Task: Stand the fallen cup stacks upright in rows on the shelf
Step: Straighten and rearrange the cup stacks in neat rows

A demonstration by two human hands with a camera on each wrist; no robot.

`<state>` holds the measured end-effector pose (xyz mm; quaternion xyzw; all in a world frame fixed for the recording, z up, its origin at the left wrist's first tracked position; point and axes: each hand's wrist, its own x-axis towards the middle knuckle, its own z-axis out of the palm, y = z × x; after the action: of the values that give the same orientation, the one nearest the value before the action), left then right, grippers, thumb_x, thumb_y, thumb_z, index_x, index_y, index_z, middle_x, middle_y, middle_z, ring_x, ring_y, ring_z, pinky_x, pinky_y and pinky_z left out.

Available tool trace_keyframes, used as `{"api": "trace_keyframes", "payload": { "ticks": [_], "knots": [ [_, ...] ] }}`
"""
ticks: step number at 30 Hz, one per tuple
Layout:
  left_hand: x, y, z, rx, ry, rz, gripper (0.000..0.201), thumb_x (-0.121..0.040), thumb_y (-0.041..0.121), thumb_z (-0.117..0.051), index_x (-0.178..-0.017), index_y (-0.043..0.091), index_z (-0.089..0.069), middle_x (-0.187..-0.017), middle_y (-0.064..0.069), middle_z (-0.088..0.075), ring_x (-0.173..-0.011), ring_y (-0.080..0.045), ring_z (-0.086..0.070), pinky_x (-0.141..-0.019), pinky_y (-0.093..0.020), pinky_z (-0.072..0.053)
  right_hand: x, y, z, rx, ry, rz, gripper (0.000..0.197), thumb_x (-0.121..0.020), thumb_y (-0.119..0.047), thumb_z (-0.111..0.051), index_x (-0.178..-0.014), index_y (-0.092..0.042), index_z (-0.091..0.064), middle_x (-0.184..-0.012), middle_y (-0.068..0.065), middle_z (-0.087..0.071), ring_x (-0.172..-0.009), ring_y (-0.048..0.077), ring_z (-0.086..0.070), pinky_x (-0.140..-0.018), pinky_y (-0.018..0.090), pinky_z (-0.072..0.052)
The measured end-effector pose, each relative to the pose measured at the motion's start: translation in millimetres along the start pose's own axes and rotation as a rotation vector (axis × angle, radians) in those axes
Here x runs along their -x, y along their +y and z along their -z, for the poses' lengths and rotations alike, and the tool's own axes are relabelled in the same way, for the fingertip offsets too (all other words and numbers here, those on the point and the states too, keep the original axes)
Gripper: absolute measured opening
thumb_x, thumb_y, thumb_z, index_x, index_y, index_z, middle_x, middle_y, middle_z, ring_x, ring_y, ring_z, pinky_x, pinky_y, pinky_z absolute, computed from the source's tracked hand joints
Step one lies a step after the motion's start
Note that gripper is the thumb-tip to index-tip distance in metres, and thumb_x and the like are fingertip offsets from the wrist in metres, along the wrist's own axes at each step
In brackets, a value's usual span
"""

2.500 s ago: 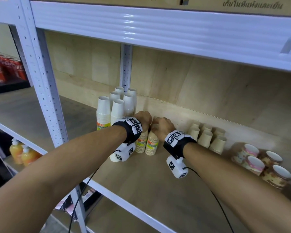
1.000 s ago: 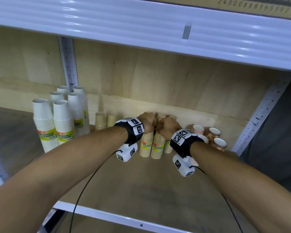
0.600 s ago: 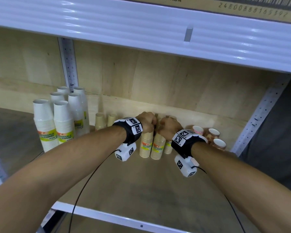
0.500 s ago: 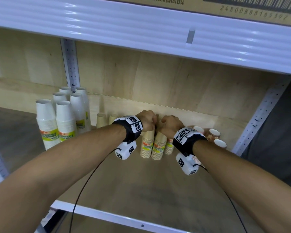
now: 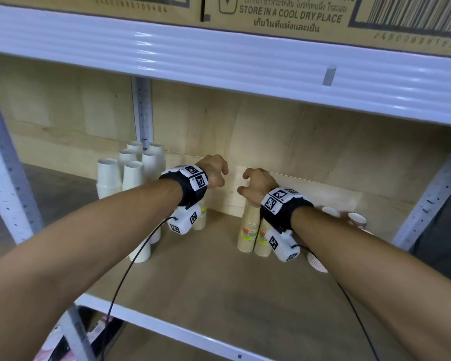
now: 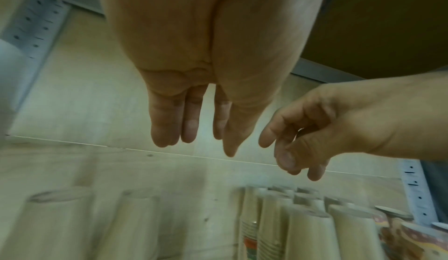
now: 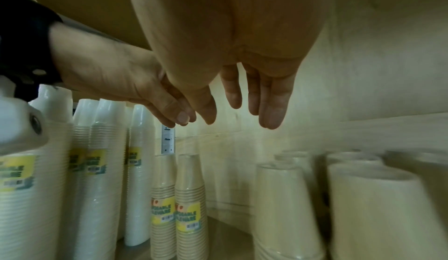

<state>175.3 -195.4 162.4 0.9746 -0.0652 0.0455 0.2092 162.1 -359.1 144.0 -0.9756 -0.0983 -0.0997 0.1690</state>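
You are standing at a stockroom or shop shelf. White metal uprights punched with rows of holes carry wooden boards, and a ribbed white beam runs overhead. Above it sit cardboard cartons printed with barcodes and "STORE IN A COOL DRY PLACE". On your shelf, shrink-wrapped stacks of white cups and tan cups stand in groups, each with a retail label.

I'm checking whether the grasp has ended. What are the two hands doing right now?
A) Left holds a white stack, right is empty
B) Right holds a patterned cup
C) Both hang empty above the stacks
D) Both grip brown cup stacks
C: the left hand and right hand hang with loose fingers, holding nothing, above the upright brown cup stacks.
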Motion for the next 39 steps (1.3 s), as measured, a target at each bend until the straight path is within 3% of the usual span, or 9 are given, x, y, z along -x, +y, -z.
{"api": "trace_keyframes", "payload": {
  "ticks": [6,10,17,21,26,28,31,35,39],
  "knots": [
    [1.4,-34.8,7.0,-0.044,0.028,0.121,0.050,-0.086,0.010,-0.067,-0.134,0.015,-0.053,-0.138,-0.004,-0.047,-0.121,-0.025,-0.052,-0.085,-0.027,-0.045,-13.9,-31.8,-23.3,0.003,-0.025,0.084,0.047,-0.087,-0.024,-0.063,-0.132,-0.014,-0.055,-0.134,0.012,-0.054,-0.117,0.030,-0.056,-0.091,0.034,-0.047],
    [-1.3,-49.9,-2.0,-0.106,0.045,0.188,0.047,-0.089,0.011,-0.064,-0.135,0.007,-0.051,-0.138,-0.009,-0.049,-0.125,-0.027,-0.052,-0.100,-0.033,-0.047,-24.5,-51.0,-37.6,-0.010,-0.056,0.127,0.050,-0.089,-0.024,-0.062,-0.136,-0.014,-0.052,-0.139,0.012,-0.051,-0.123,0.031,-0.053,-0.098,0.036,-0.047],
    [-12.8,-77.6,-29.3,-0.131,0.031,0.237,0.052,-0.089,0.008,-0.060,-0.139,0.008,-0.045,-0.144,-0.010,-0.046,-0.132,-0.028,-0.046,-0.107,-0.034,-0.041,-44.6,-72.8,-63.9,-0.048,-0.129,0.171,0.041,-0.091,-0.025,-0.057,-0.129,-0.008,-0.056,-0.134,0.015,-0.055,-0.118,0.034,-0.056,-0.095,0.036,-0.049],
    [-19.2,-85.1,-36.0,-0.104,0.022,0.236,0.050,-0.093,0.010,-0.056,-0.142,0.008,-0.043,-0.146,-0.010,-0.045,-0.134,-0.027,-0.046,-0.106,-0.032,-0.039,-56.0,-78.9,-75.0,-0.046,-0.172,0.165,0.047,-0.090,-0.020,-0.056,-0.136,-0.010,-0.052,-0.141,0.014,-0.051,-0.127,0.031,-0.051,-0.100,0.033,-0.044],
    [-24.9,-93.3,-44.2,-0.123,0.060,0.233,0.044,-0.096,0.021,-0.054,-0.137,0.007,-0.049,-0.140,-0.012,-0.050,-0.127,-0.029,-0.051,-0.100,-0.034,-0.043,-65.5,-81.1,-86.5,-0.003,-0.210,0.209,0.027,-0.088,-0.014,-0.058,-0.115,-0.008,-0.062,-0.119,0.014,-0.063,-0.110,0.032,-0.060,-0.076,0.027,-0.043],
    [-24.9,-92.6,-42.2,-0.123,0.051,0.237,0.034,-0.093,0.019,-0.058,-0.124,0.006,-0.057,-0.130,-0.012,-0.057,-0.118,-0.029,-0.057,-0.087,-0.033,-0.047,-66.3,-81.1,-89.3,-0.004,-0.223,0.192,0.010,-0.089,-0.016,-0.057,-0.094,-0.009,-0.063,-0.103,0.014,-0.065,-0.091,0.032,-0.061,-0.069,0.027,-0.039],
    [-24.4,-89.1,-36.6,-0.114,0.006,0.234,0.009,-0.088,0.013,-0.062,-0.094,0.010,-0.059,-0.113,-0.012,-0.065,-0.096,-0.026,-0.064,-0.070,-0.027,-0.043,-66.0,-80.3,-92.0,-0.016,-0.227,0.156,0.017,-0.089,-0.019,-0.054,-0.073,-0.014,-0.052,-0.084,0.008,-0.057,-0.075,0.028,-0.052,-0.064,0.029,-0.038],
    [-23.8,-91.5,-37.6,-0.109,0.041,0.233,0.029,-0.089,0.007,-0.057,-0.118,0.007,-0.062,-0.123,-0.009,-0.062,-0.108,-0.025,-0.062,-0.076,-0.025,-0.043,-65.2,-81.3,-89.5,-0.010,-0.213,0.152,0.002,-0.082,-0.013,-0.056,-0.082,-0.011,-0.056,-0.089,0.009,-0.059,-0.080,0.031,-0.057,-0.064,0.029,-0.039],
    [-19.3,-89.9,-35.7,-0.077,0.071,0.225,0.034,-0.088,0.005,-0.057,-0.121,0.012,-0.063,-0.126,-0.006,-0.060,-0.112,-0.024,-0.061,-0.076,-0.023,-0.042,-62.2,-78.1,-87.3,-0.010,-0.193,0.169,0.024,-0.075,-0.010,-0.061,-0.100,-0.010,-0.062,-0.098,0.009,-0.062,-0.081,0.029,-0.058,-0.067,0.030,-0.045]
  ]
}}
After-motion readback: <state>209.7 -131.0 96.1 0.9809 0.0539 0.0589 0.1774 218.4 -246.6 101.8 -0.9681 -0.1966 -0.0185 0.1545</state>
